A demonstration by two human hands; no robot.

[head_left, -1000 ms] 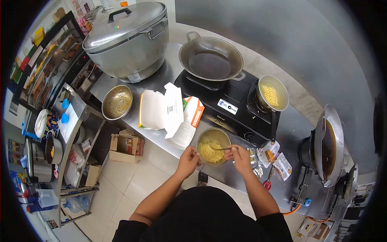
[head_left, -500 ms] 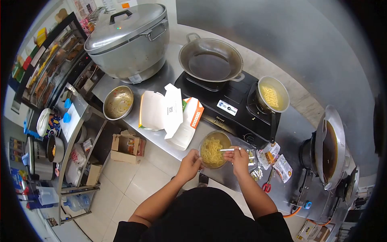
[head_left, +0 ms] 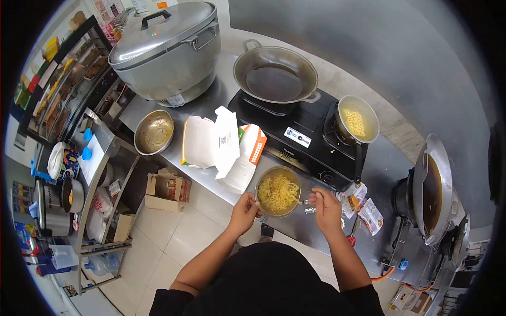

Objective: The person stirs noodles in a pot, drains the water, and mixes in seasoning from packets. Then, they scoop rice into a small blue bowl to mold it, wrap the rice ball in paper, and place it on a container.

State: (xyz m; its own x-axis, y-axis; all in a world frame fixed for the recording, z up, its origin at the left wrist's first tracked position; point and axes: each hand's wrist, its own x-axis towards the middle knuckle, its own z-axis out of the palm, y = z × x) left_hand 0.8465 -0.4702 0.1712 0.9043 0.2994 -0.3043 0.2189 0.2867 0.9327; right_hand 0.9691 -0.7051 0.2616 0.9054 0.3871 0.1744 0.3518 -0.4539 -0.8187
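Note:
Yellow noodles (head_left: pixel 276 194) fill a round metal bowl (head_left: pixel 279 214) at the counter's front edge. My left hand (head_left: pixel 245 213) is closed on the bowl's left rim, thumb at the edge. On the other side my right hand (head_left: pixel 326 209) is closed around a slim metal utensil (head_left: pixel 305 202), which reaches over the bowl's right rim. A few noodle strands trail toward its tip; whether it is a fork or a spoon I cannot make out. Just behind the bowl lies an opened paper takeaway box (head_left: pixel 243 171).
A black gas stove (head_left: pixel 295 121) carries a wide pan (head_left: pixel 276 73) and a pot of noodles (head_left: pixel 358 118). Torn sachets (head_left: pixel 371 216) and red scissors (head_left: pixel 351 240) lie at right, near a wok of dark liquid (head_left: pixel 433 189). A used bowl (head_left: pixel 154 132) and large cooker (head_left: pixel 168 58) stand left.
My right hand has moved right with the utensil, drawing its tip from mid-bowl out to the right rim. The bowl has shifted slightly left and back, my left hand still on it.

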